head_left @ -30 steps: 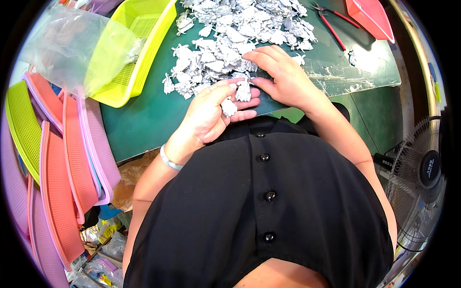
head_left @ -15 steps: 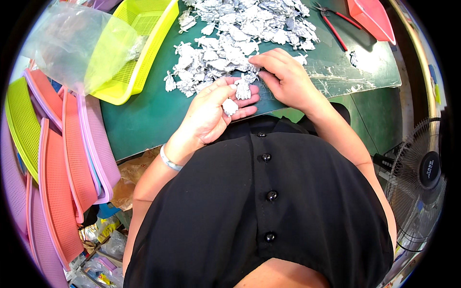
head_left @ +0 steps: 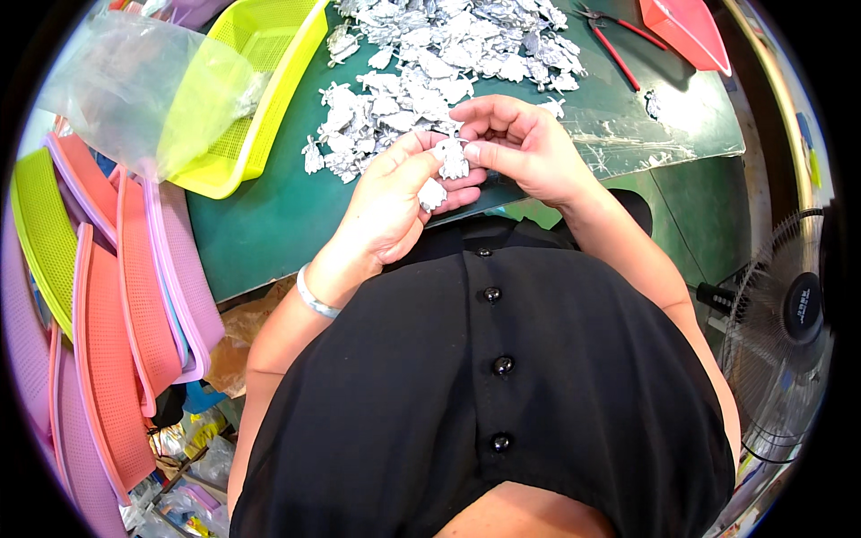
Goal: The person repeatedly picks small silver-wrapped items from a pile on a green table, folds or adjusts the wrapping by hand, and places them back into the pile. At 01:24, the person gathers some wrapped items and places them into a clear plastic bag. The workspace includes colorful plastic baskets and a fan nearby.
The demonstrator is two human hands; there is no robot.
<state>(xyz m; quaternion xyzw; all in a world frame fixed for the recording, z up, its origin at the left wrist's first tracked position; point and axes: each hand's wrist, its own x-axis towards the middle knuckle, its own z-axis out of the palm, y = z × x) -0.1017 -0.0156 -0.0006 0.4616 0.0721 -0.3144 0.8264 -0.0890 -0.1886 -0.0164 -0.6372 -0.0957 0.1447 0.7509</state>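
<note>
My left hand (head_left: 395,193) is closed round two small silvery metal castings. One silvery casting (head_left: 453,160) is pinched at its left side by the left thumb; a second casting (head_left: 432,195) lies lower, against the curled fingers. My right hand (head_left: 525,148) meets the left one, its thumb and fingertips gripping the right edge of the upper casting. Just beyond both hands spreads a heap of similar castings (head_left: 448,49) on the green tabletop (head_left: 256,235). The exact shape of each piece is too small to make out.
A yellow-green plastic basket (head_left: 300,67) with a clear plastic bag (head_left: 134,85) over it stands left. Red-handled pliers (head_left: 619,58) and a red tray (head_left: 689,36) lie at far right. Stacked coloured baskets (head_left: 108,359) crowd the left side; a fan (head_left: 780,332) stands right.
My right hand has moved in from above and its thumb now touches the upper casting. The left hand keeps both castings, its thumb closer round the upper one.
</note>
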